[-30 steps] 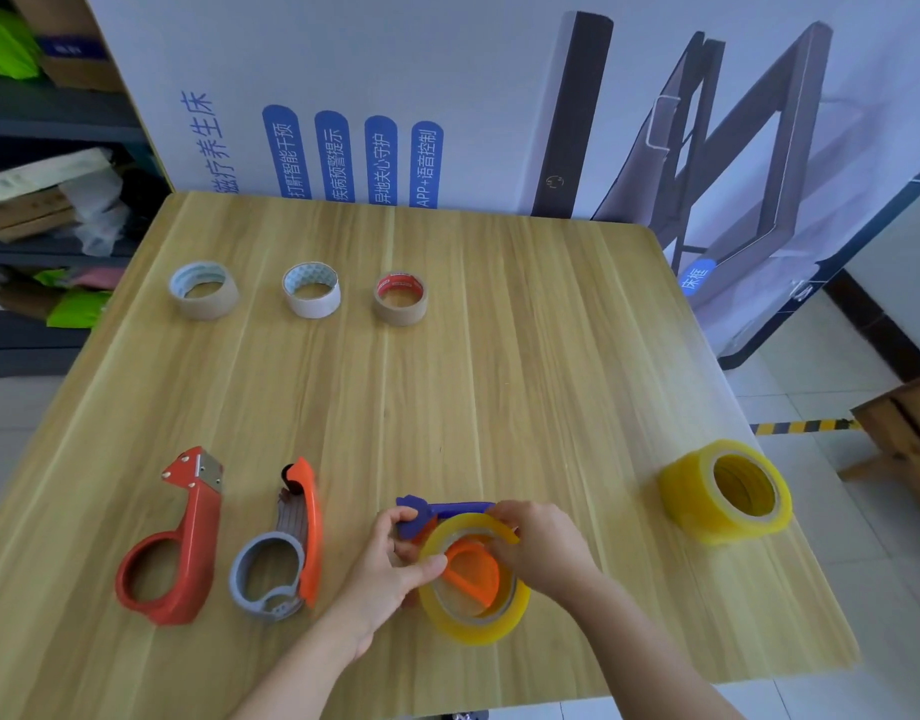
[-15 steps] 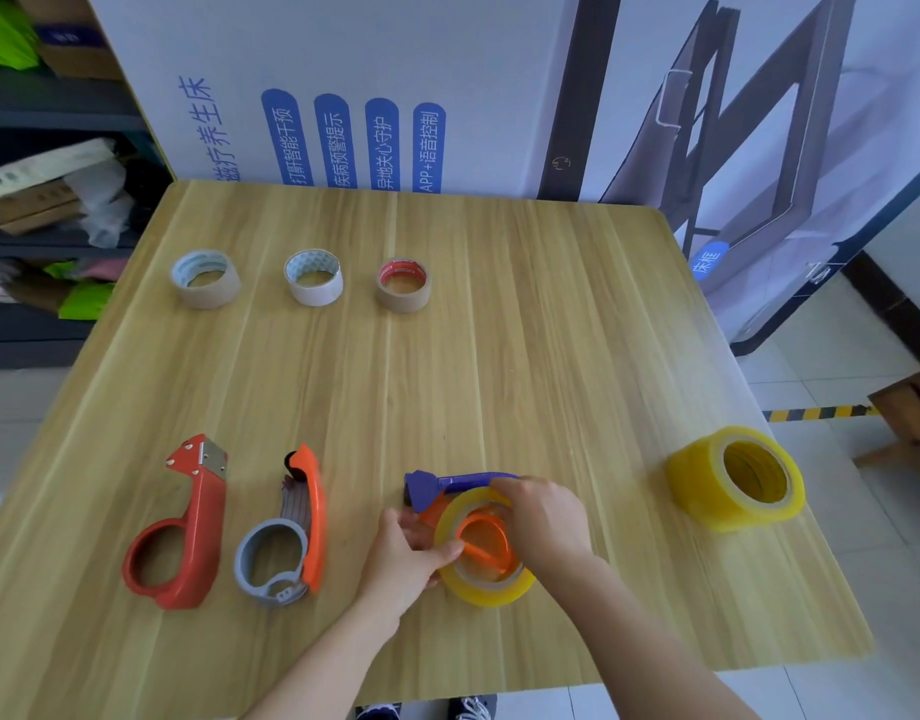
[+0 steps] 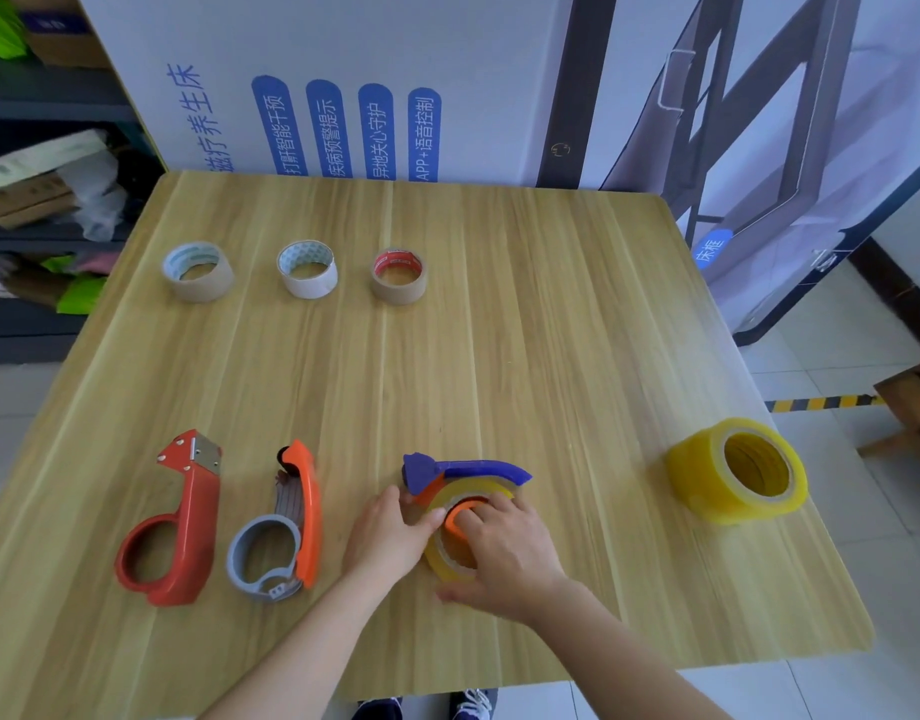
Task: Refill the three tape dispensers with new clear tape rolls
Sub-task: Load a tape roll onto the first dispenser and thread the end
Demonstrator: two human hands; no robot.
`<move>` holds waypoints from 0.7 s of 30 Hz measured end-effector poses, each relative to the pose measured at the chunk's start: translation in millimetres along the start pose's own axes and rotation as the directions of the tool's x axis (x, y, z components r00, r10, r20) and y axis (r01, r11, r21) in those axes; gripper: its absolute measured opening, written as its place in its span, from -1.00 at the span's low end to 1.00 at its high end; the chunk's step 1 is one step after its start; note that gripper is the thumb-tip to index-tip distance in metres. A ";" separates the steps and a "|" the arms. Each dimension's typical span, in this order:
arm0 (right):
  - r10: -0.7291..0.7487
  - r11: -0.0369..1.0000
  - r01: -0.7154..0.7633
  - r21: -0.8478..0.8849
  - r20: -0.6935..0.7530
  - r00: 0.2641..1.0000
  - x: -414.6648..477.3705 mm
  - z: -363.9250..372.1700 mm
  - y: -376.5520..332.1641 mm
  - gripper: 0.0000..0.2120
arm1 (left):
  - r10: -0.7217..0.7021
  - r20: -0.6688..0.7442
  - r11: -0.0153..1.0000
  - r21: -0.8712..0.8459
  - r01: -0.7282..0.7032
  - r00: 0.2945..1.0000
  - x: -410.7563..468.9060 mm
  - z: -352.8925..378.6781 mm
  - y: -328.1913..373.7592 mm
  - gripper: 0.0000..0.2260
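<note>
Pressing down on the clear tape roll (image 3: 450, 556) with the right hand (image 3: 504, 556), fingers (image 3: 470, 517) flat over the orange hub of the blue dispenser (image 3: 465, 470) on the counter (image 3: 551, 330). Left hand (image 3: 390, 537) steadies the roll's left edge, thumb on the rim; neither hand closed around anything. Left of the fingers: grey-orange dispenser (image 3: 286, 527), then red dispenser (image 3: 172, 522), both without rolls. Well right: stack of yellowish rolls (image 3: 738, 470). Beyond the fingers: three used cores (image 3: 307, 270).

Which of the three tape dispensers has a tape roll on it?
The blue and orange dispenser, rightmost in the near row, under both hands. The red dispenser and the grey and orange dispenser lie empty.
</note>
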State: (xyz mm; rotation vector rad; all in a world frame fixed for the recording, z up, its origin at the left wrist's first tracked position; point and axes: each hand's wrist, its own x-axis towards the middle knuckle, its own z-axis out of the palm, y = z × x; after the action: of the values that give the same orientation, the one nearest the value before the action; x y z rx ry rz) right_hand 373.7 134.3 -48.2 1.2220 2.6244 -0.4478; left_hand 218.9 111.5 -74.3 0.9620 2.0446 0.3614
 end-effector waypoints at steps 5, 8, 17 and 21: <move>0.103 0.991 -0.097 -0.093 0.059 0.993 5.9 6.4 -10.2 -0.53 | 0.023 0.021 0.952 -0.306 -0.015 1.000 0.4 -3.4 -2.4 -0.87; 0.220 0.943 -0.225 0.244 0.047 0.974 9.3 -12.4 -10.6 -0.64 | -0.059 -0.015 0.778 -0.627 0.037 0.998 0.6 -14.0 0.2 -0.79; 0.037 0.130 0.022 0.991 -0.027 0.999 -3.4 -108.6 -27.4 -0.71 | 0.272 0.080 0.340 -0.940 -0.018 0.959 -21.6 -80.4 45.1 -0.46; 0.151 0.082 0.143 0.986 -0.154 0.976 -8.3 -138.6 -47.3 -0.72 | 0.329 -0.070 0.390 -0.898 -0.203 0.942 -46.6 -108.0 76.0 -0.55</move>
State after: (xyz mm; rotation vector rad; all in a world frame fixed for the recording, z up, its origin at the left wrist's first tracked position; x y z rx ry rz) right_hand 333.8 149.2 92.2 1.5445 2.1846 -2.6297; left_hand 189.6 136.5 60.4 0.5593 1.2070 1.3902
